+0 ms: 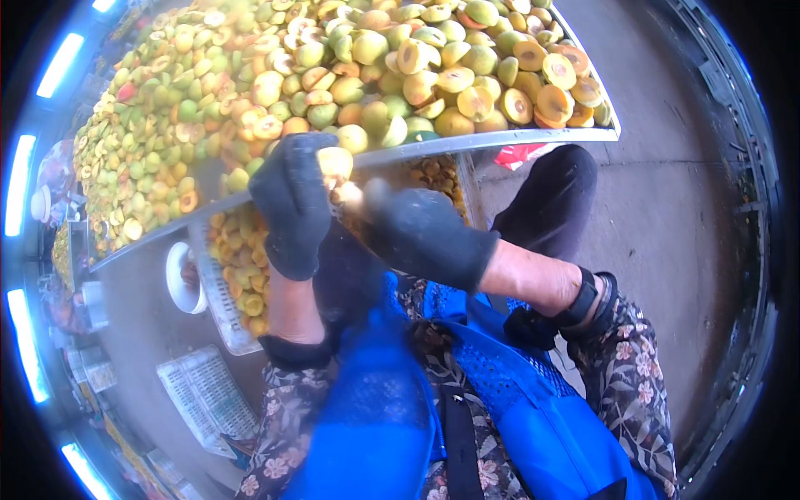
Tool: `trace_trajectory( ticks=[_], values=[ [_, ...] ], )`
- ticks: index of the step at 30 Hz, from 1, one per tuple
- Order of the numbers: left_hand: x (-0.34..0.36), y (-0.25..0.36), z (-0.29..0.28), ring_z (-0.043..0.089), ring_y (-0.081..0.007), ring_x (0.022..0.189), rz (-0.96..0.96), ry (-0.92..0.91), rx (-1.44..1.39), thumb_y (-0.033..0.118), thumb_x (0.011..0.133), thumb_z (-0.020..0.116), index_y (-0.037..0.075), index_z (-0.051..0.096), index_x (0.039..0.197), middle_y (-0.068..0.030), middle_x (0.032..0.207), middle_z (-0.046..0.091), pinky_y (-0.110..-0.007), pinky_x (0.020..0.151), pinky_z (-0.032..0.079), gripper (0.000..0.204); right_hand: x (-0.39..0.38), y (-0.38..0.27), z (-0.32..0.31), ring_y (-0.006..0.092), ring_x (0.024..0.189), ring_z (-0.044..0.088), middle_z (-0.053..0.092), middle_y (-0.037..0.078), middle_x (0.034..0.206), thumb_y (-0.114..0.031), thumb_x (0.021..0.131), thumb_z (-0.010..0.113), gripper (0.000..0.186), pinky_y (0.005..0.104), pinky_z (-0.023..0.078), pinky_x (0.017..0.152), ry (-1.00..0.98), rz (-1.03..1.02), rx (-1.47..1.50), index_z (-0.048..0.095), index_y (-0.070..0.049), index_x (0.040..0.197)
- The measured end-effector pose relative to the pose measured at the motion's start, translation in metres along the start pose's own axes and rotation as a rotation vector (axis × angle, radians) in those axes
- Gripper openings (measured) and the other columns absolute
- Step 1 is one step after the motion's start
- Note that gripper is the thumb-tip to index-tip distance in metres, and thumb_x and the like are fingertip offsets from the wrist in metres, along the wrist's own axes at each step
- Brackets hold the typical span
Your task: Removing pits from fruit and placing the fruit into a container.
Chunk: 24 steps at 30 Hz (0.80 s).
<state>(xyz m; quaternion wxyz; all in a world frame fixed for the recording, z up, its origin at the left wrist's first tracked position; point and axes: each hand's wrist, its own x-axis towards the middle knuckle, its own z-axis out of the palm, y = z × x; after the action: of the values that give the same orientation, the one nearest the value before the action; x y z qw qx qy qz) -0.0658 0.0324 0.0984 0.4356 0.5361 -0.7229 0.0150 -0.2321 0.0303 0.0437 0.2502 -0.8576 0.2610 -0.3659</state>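
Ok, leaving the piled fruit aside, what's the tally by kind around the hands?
Black knit-gloved hands: 2, left hand, right hand
Yellow-green fruit in left hand: 1
White slatted plastic crates: 2
White round bowl: 1
Total: 6

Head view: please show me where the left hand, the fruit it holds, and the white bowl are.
left hand (pixel 292 204), head view, back of the dark glove.
fruit (pixel 335 161), head view, its yellow top above the fingers.
white bowl (pixel 177 279), head view, its left rim.

A red packet (pixel 518 155) lies on the floor just under the table's (pixel 500 140) right edge. No labels, signs or screens show.
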Motion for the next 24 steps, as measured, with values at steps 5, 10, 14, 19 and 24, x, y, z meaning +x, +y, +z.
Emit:
trace_trajectory(
  ticks=[5,10,14,19,24],
  values=[
    [0.02,0.047,0.003,0.064,-0.0285,0.072,-0.174,-0.051,-0.194,0.01,0.092,0.046,-0.001,0.063,0.094,-0.0128,0.082,0.066,-0.035,0.067,0.05,0.021,-0.019,-0.014,0.033,0.035,0.057,0.058,0.057,0.014,0.069,-0.014,0.088,0.055,0.01,0.0452,0.044,0.047,-0.063,0.031,0.543,0.054,-0.009,0.097],
    [0.008,-0.007,-0.025,0.063,-0.022,0.082,-0.33,0.456,-0.231,0.037,0.098,0.039,-0.001,0.061,0.096,-0.0118,0.091,0.066,-0.033,0.076,0.052,0.044,-0.039,0.03,-0.027,0.0416,0.061,0.059,0.057,0.02,0.063,-0.02,0.085,0.055,0.016,0.0509,0.044,0.052,-0.186,0.355,-0.194,0.049,-0.006,0.092],
    [-0.002,-0.017,-0.013,0.06,-0.0232,0.1,-0.768,0.579,-1.113,0.054,0.098,0.025,-0.008,0.057,0.115,-0.017,0.111,0.064,-0.034,0.091,0.047,0.072,-0.034,0.042,-0.046,0.0439,0.066,0.058,0.058,0.023,0.067,-0.02,0.082,0.062,0.022,0.0502,0.045,0.057,-0.201,0.327,-0.239,0.049,-0.004,0.09],
    [-0.037,-0.039,-0.013,0.055,-0.0282,0.111,-0.686,0.448,-1.052,0.043,0.094,0.038,-0.009,0.041,0.126,-0.0227,0.122,0.055,-0.037,0.094,0.046,0.06,-0.02,0.036,-0.067,0.0171,0.064,0.056,0.051,0.013,0.064,-0.017,0.087,0.06,0.017,0.0355,0.046,0.059,-0.022,0.334,0.098,0.054,-0.002,0.092],
    [-0.09,-0.046,0.019,0.053,-0.0265,0.109,-0.322,0.286,-0.002,0.008,0.067,0.082,-0.006,0.023,0.139,-0.0178,0.123,0.046,-0.038,0.094,0.047,0.094,-0.034,0.057,-0.083,0.0122,0.066,0.054,0.055,0.007,0.07,-0.013,0.088,0.061,0.015,0.0315,0.046,0.061,-0.149,0.637,-0.029,0.056,-0.001,0.095]
  ],
)
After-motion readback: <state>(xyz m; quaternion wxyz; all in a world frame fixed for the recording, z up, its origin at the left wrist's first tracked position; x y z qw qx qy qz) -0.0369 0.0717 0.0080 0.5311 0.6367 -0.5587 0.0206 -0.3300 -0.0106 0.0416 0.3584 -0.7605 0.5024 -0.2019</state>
